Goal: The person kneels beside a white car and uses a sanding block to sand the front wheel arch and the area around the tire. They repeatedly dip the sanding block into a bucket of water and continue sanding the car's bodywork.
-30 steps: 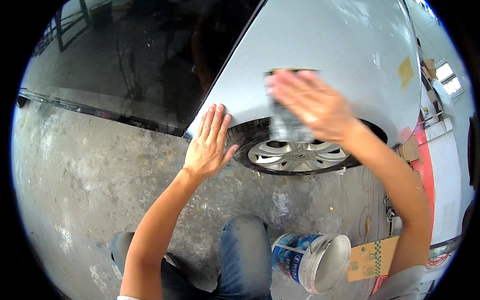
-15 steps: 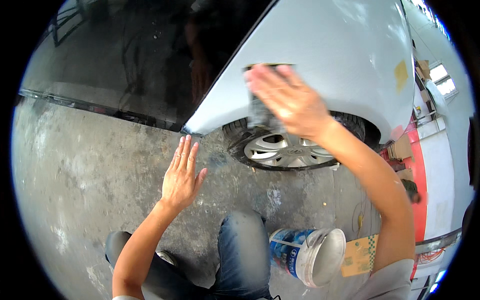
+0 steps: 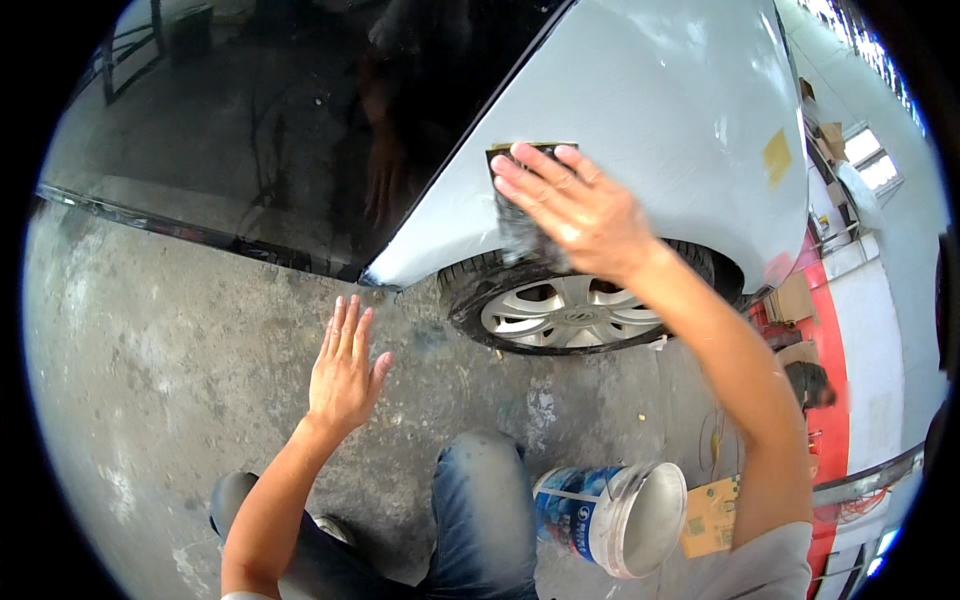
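Note:
A dark sheet of sandpaper [image 3: 520,225], with a yellowish edge along its top, lies flat on the pale silver-grey car panel [image 3: 660,110] just above the wheel arch. My right hand [image 3: 575,210] is laid over it, fingers stretched, pressing it to the panel; its lower part looks blurred. Beneath the hand is the car's wheel [image 3: 575,315], with a silver spoked rim and black tyre. Off to the left, my left hand [image 3: 343,370] hangs in the air over the concrete floor, fingers extended, holding nothing. It is apart from the car.
A glossy black car door [image 3: 270,130] fills the upper left. Beside my bent knee stands a white-rimmed bucket [image 3: 655,520] with a blue label, next to a flat piece of cardboard [image 3: 712,515]. Boxes [image 3: 790,297] and a red strip [image 3: 832,380] lie at the right.
The whole view has shifted a little, so the car sits slightly lower and further left. My right hand stays on the sandpaper at nearly the same part of the panel. The left hand remains open.

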Action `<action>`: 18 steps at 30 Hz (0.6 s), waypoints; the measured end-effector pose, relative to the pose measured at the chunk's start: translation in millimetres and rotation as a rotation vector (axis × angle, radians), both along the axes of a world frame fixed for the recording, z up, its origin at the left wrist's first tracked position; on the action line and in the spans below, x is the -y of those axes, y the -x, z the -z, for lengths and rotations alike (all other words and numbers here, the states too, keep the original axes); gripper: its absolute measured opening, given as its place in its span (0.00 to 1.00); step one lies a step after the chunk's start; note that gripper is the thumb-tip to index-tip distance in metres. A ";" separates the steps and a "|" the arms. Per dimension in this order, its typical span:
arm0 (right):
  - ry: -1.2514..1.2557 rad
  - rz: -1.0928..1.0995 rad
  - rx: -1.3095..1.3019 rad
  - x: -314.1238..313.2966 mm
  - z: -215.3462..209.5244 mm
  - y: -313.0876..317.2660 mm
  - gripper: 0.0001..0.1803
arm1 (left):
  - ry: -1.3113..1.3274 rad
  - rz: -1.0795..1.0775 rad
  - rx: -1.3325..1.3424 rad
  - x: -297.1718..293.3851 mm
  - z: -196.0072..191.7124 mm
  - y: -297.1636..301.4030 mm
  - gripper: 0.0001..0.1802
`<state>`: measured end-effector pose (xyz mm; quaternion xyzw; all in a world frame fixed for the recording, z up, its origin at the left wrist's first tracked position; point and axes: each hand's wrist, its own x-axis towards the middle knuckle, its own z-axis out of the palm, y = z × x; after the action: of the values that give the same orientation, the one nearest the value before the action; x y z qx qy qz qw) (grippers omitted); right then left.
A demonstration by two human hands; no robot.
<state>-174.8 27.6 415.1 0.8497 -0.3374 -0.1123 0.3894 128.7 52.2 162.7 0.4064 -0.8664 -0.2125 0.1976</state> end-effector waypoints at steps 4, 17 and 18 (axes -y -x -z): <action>0.112 0.045 0.163 1.4 -63.2 3.3 0.31 | -0.002 -0.006 -0.016 2.8 -2.1 -1.1 0.37; 0.388 0.120 0.333 18.2 -47.1 -31.9 0.36 | -0.001 -0.017 -0.013 4.5 -2.4 8.2 0.43; 0.387 0.117 0.352 18.0 -37.0 -31.5 0.36 | -0.006 -0.021 -0.007 3.9 -3.8 5.5 0.45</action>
<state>-143.3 9.6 452.1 0.7447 -0.4638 0.0815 0.4729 123.2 48.3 166.6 0.4154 -0.8608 -0.2142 0.2015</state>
